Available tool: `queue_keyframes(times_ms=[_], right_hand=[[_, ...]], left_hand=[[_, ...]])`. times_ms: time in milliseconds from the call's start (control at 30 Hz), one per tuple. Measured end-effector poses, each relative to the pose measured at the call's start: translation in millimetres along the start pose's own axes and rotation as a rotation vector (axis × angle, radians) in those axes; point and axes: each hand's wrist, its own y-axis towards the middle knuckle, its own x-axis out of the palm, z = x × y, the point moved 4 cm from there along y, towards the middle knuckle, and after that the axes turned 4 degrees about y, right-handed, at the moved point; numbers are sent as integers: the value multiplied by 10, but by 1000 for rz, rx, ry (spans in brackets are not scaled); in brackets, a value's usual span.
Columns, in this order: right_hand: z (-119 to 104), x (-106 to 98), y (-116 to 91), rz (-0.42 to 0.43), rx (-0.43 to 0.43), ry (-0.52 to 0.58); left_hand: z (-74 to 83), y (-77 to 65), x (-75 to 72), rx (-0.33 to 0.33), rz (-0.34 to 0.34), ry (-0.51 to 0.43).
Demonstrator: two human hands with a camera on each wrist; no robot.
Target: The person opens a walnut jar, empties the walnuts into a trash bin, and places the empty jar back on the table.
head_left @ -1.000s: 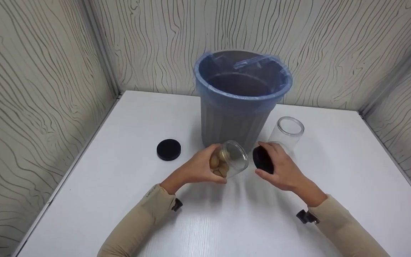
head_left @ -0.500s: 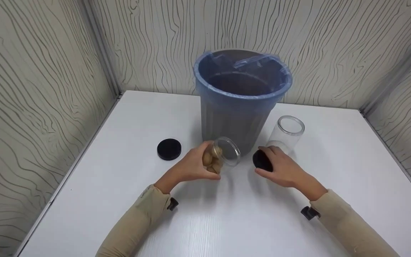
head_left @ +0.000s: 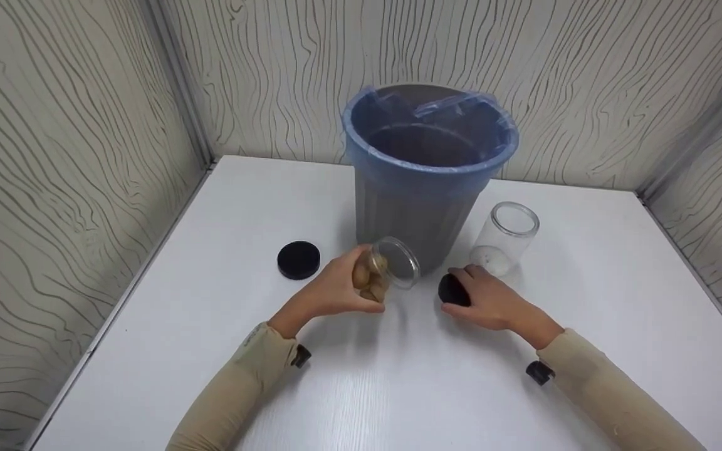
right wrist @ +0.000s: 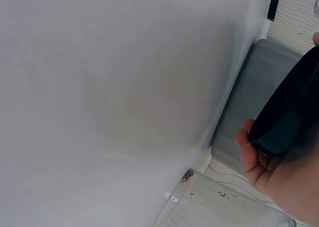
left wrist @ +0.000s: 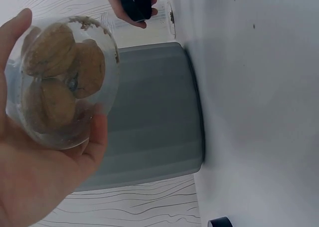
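Note:
My left hand [head_left: 334, 289] grips a clear jar [head_left: 402, 266] tilted on its side in the air, its open mouth facing right. Several walnuts [left wrist: 52, 50] lie at the bottom of that jar. Close by on the right, a black screw lid [head_left: 452, 290] is held in my right hand [head_left: 491, 302], low over the table. In the right wrist view the lid stands tilted, fingers curled at its edge. Behind the right hand a second clear jar [head_left: 506, 243] stands upright without a lid, with crumbs at its base. Another black lid [head_left: 298, 260] lies flat left of my left hand.
A grey bin [head_left: 408, 213] with a blue liner [head_left: 361, 141] stands at the back of the white table [head_left: 361, 388], just behind both hands. Pale panels with a wood-grain pattern [head_left: 273, 81] enclose the table at the back and sides.
My left hand has drawn the walnut jar left, away from the right hand. My right hand has moved slightly with its lid and turned it. The table objects stay put.

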Motion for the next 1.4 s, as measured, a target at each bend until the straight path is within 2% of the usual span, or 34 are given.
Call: queue_keyframes(times_ms=[367, 867, 1400], right_hand=[[0, 124, 72, -87, 29, -58], [-28, 197, 145, -49, -11, -169], [-23, 257, 151, -91, -10, -192]], left_hand=[[-1, 11, -2, 6, -6, 8], [16, 24, 4, -3, 7, -17], [48, 27, 18, 14, 4, -14]])
